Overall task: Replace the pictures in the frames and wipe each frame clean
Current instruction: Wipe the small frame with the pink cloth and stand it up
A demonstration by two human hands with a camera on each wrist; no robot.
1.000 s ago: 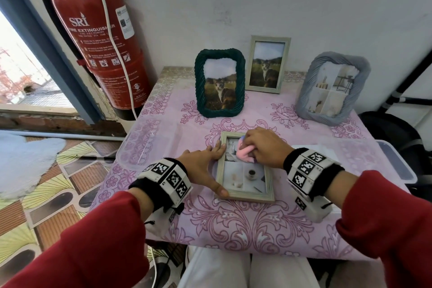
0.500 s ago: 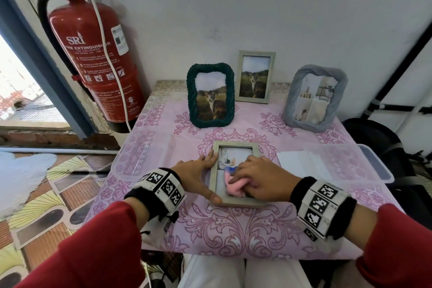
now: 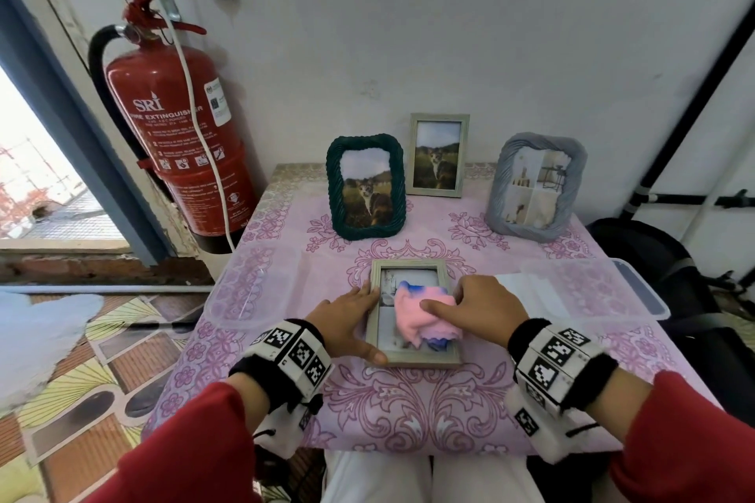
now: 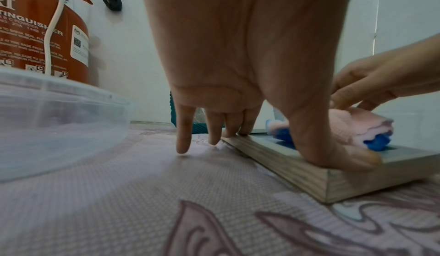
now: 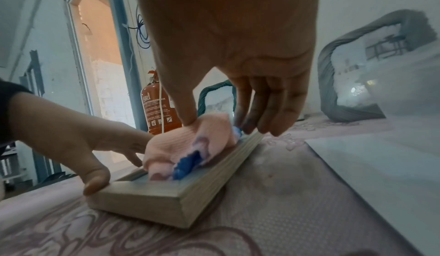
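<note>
A pale wooden frame (image 3: 413, 359) lies flat on the pink tablecloth in front of me. My left hand (image 3: 355, 319) presses on its left edge, fingers straight and thumb on the near corner (image 4: 333, 158). A pink and blue cloth (image 3: 425, 319) sits bunched on the glass. My right hand (image 3: 486, 310) holds the cloth, its thumb pressed into the cloth (image 5: 190, 147) and its fingers curled down at the frame's right edge (image 5: 247, 139). Three frames stand upright at the back: a green one (image 3: 365, 186), a small wooden one (image 3: 439, 155) and a grey one (image 3: 535, 186).
Clear plastic tubs sit on the table to the left (image 3: 253, 286) and right (image 3: 613, 290) of the flat frame. A white sheet (image 3: 531, 290) lies beside my right hand. A red fire extinguisher (image 3: 179, 135) hangs on the wall at the left.
The right hand has dragged the cloth from the top of the glass towards me, and now it lies spread over the middle and lower glass. The left hand has stayed on the frame's edge.
</note>
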